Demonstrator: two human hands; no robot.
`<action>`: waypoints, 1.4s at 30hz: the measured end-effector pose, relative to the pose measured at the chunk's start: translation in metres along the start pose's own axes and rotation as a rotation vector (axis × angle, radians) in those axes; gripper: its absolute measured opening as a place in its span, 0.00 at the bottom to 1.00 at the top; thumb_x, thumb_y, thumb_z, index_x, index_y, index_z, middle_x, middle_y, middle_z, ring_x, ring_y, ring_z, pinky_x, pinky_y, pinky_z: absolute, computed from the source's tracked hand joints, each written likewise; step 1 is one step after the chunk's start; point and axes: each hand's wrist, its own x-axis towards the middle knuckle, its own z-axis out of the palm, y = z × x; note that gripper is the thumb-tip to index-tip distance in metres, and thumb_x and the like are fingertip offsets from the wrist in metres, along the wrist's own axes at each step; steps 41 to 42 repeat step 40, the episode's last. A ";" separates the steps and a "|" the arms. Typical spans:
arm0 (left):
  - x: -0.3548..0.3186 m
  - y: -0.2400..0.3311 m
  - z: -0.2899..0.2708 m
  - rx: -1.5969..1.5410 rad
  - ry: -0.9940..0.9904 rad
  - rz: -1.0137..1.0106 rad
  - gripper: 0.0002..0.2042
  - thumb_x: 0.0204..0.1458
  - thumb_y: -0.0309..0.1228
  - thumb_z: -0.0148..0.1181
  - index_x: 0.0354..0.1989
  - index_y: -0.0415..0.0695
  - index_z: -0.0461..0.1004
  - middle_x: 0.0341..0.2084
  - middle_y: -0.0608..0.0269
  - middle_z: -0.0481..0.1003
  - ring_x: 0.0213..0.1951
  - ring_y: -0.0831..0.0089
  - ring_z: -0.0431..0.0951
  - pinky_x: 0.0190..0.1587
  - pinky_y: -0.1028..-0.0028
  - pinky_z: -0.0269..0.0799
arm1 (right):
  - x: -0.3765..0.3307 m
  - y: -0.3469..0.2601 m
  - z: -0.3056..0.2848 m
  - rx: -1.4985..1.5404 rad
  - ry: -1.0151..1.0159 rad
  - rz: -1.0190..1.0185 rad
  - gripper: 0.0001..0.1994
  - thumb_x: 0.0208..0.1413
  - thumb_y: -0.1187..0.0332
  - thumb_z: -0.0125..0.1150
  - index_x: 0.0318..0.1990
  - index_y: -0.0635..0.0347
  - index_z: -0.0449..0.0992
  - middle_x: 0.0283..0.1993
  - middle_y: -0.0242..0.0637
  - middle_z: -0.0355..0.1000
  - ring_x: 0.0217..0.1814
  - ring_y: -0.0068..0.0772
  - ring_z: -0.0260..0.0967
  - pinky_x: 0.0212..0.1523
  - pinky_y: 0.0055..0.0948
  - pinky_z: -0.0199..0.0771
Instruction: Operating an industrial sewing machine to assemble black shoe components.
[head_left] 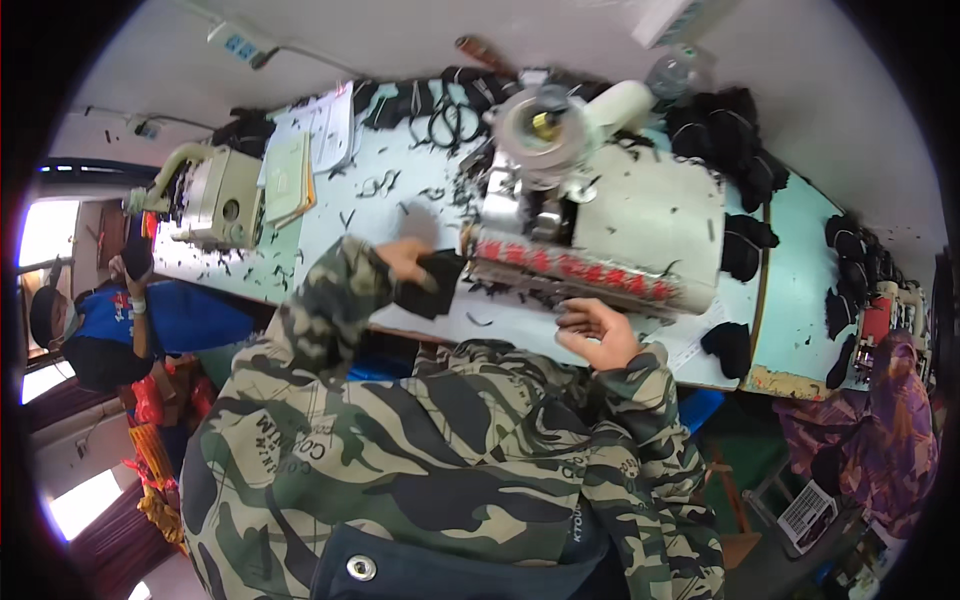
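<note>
My left hand (405, 262) is closed on a piece of black knit fabric (432, 286), sock-like in shape, at the left end of the sewing machine. Loosely bent, with its fingers apart, my right hand (602, 334) is just in front of the machine's lower edge. Nothing shows in it. The sewing machine (650, 215) is cream-coloured, with a metal front bar carrying red lettering and a round clear-topped part above. Whether the black fabric touches the machine I cannot tell.
Black scissors (453, 124), thread scraps and papers (325, 130) lie on the pale table (350, 205). Black fabric bundles (715, 125) line its back and right. Another machine (222, 200) stands left, beside a person in blue (165, 318). A person in purple-patterned clothing (890, 430) is at right.
</note>
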 end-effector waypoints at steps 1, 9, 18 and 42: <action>0.020 -0.021 -0.009 0.073 0.065 -0.098 0.16 0.35 0.30 0.66 0.34 0.35 0.76 0.25 0.58 0.77 0.29 0.71 0.76 0.33 0.71 0.71 | 0.001 0.008 0.000 0.035 0.016 0.041 0.23 0.46 0.68 0.65 0.49 0.67 0.67 0.40 0.45 0.71 0.41 0.28 0.70 0.43 0.28 0.70; 0.032 0.015 -0.005 1.211 0.652 0.288 0.20 0.36 0.35 0.64 0.41 0.46 0.71 0.29 0.56 0.72 0.33 0.57 0.74 0.35 0.64 0.69 | -0.001 0.063 0.007 0.041 -0.020 0.202 0.20 0.48 0.67 0.64 0.47 0.68 0.69 0.38 0.43 0.73 0.39 0.26 0.70 0.40 0.25 0.71; 0.031 -0.032 0.020 0.814 0.719 0.317 0.13 0.40 0.29 0.60 0.37 0.45 0.72 0.28 0.56 0.70 0.32 0.55 0.73 0.33 0.62 0.68 | 0.011 0.055 0.025 0.063 0.007 0.230 0.20 0.49 0.65 0.63 0.47 0.68 0.69 0.39 0.42 0.72 0.40 0.26 0.69 0.42 0.25 0.69; 0.054 0.138 0.061 0.156 0.276 0.100 0.13 0.55 0.33 0.46 0.42 0.38 0.69 0.16 0.61 0.71 0.13 0.68 0.75 0.09 0.78 0.63 | 0.063 -0.025 0.020 0.431 0.219 0.062 0.20 0.50 0.69 0.60 0.51 0.66 0.68 0.41 0.42 0.72 0.30 0.21 0.69 0.29 0.19 0.71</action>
